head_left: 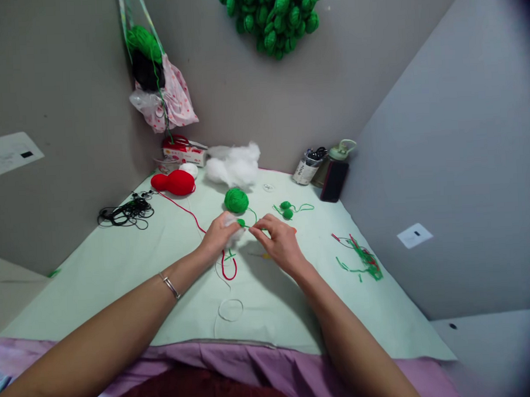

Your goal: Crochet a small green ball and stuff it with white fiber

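Observation:
My left hand is closed on a small green crocheted piece, with a tuft of white stuffing about its fingers. My right hand pinches a thin line that runs to this piece; it looks like green yarn, though a slim tool cannot be ruled out. Just behind the hands sits a ball of green yarn, with a strand trailing toward my right fingers. A bit of orange shows beside my right hand, and something yellow lies below it, partly covered.
White fibre stuffing, a red stuffed shape and black cord lie behind and left. Two green balls, yarn scraps, a pen cup, a phone and a bottle are right.

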`<state>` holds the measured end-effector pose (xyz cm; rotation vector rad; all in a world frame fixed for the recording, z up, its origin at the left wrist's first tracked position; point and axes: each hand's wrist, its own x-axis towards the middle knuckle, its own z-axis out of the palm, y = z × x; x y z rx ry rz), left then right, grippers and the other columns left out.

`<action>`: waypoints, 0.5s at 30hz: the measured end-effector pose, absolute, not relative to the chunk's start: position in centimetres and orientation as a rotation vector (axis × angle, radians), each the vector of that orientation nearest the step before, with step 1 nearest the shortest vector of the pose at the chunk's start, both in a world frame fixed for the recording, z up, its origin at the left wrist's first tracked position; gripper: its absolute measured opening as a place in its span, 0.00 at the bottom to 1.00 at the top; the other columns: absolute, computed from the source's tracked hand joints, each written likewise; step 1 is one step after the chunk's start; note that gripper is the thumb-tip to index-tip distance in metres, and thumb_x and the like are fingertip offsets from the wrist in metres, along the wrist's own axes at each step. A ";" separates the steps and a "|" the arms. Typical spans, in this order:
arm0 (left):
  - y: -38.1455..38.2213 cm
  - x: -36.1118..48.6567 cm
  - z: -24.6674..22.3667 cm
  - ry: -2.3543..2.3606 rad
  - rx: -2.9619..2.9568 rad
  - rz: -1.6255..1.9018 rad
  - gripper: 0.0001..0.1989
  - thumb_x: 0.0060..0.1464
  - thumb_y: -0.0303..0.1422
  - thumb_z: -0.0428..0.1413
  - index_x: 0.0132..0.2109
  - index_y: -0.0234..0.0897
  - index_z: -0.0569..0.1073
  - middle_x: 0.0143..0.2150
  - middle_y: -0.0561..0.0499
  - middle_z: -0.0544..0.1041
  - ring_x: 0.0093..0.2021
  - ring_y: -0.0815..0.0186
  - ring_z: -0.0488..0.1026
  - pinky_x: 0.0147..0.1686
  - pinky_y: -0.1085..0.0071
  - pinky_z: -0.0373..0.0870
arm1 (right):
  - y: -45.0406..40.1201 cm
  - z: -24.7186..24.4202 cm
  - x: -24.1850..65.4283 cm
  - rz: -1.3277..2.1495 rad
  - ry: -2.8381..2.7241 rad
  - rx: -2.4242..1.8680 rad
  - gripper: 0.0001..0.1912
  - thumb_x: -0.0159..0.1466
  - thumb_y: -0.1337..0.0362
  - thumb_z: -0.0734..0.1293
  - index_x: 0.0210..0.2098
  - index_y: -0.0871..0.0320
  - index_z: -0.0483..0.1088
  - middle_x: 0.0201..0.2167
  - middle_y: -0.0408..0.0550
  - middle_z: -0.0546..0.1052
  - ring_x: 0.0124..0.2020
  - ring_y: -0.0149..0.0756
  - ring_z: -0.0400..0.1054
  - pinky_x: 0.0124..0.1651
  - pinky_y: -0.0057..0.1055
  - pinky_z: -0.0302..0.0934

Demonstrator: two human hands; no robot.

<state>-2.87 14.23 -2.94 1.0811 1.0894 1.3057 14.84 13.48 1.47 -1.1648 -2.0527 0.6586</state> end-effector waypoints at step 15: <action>13.5 -2.3 -2.0 0.930 0.862 1.262 0.11 0.49 0.29 0.63 0.32 0.38 0.66 0.26 0.59 0.68 0.23 0.73 0.67 0.25 0.76 0.66 | 14.2 0.5 14.9 0.758 -1.989 -1.097 0.05 0.61 0.63 0.68 0.37 0.54 0.70 0.34 0.45 0.77 0.33 0.35 0.65 0.40 0.33 0.58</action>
